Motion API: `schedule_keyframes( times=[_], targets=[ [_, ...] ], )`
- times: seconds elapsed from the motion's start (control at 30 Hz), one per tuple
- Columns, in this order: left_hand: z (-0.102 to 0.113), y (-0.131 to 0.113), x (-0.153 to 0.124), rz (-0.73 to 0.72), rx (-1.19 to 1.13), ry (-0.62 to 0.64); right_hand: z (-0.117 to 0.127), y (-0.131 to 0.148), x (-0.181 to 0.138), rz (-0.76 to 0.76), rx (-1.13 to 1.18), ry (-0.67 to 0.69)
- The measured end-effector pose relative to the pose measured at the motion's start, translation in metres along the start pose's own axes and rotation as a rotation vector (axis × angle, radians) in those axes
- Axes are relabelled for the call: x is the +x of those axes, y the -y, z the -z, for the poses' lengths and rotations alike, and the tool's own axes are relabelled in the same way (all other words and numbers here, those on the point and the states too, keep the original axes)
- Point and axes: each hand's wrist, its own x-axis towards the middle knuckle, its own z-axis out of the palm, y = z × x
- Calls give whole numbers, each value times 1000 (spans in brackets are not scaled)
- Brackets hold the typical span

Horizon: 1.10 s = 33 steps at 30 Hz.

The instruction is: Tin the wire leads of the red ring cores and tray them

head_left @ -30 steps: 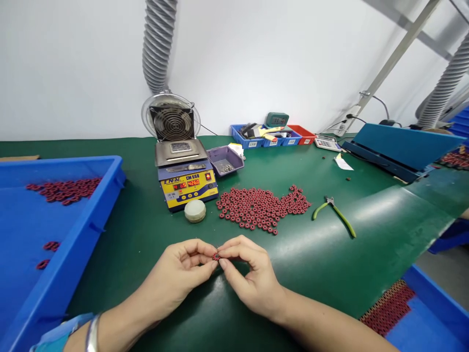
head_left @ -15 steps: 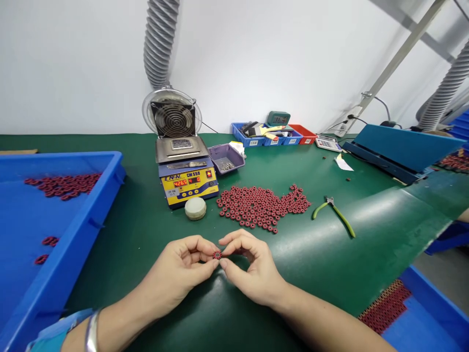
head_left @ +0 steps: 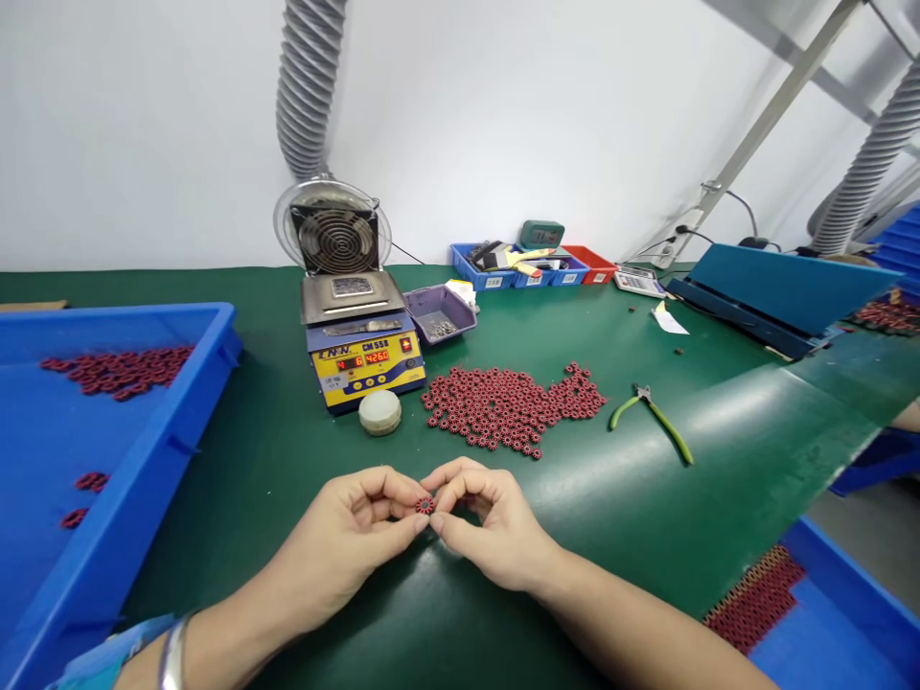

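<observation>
Between my hands is a small red stator core [head_left: 425, 505], a ring with radial teeth, its face turned toward me. My left hand [head_left: 359, 527] pinches its left edge between thumb and fingers. From the other side, my right hand [head_left: 493, 522] closes thumb and fingertips on its right edge. Both hands are just above the green table [head_left: 302, 517]. Beyond them lies a spread pile of similar red stator cores [head_left: 495, 407].
A blue tray [head_left: 205, 374] with red cores stands at left. Behind are a yellow-blue solder pot [head_left: 366, 359], a round white tin [head_left: 380, 412] and a purple bin [head_left: 449, 311]. Green-handled cutters [head_left: 651, 422] lie right; another blue tray [head_left: 855, 613] holds cores lower right.
My right fingers have drawn in closer around the stator core, the index finger more bent. The core is still held at nearly the same spot. The view has shifted slightly.
</observation>
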Motion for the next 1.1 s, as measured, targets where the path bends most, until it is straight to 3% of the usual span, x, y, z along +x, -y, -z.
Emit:
schedule_keyframes(
  times=[0.63,0.83,1.1],
  targets=[
    [-3,-10,-4,43,7,-27,-2,4,-2,34,-27,-30],
    [-3,-9,-3,11,31,-40,-2,9,-5,149,-104,-111],
    [-3,-7,-3,-13,39,-4,1,4,-1,-8,51,-25]
  ],
)
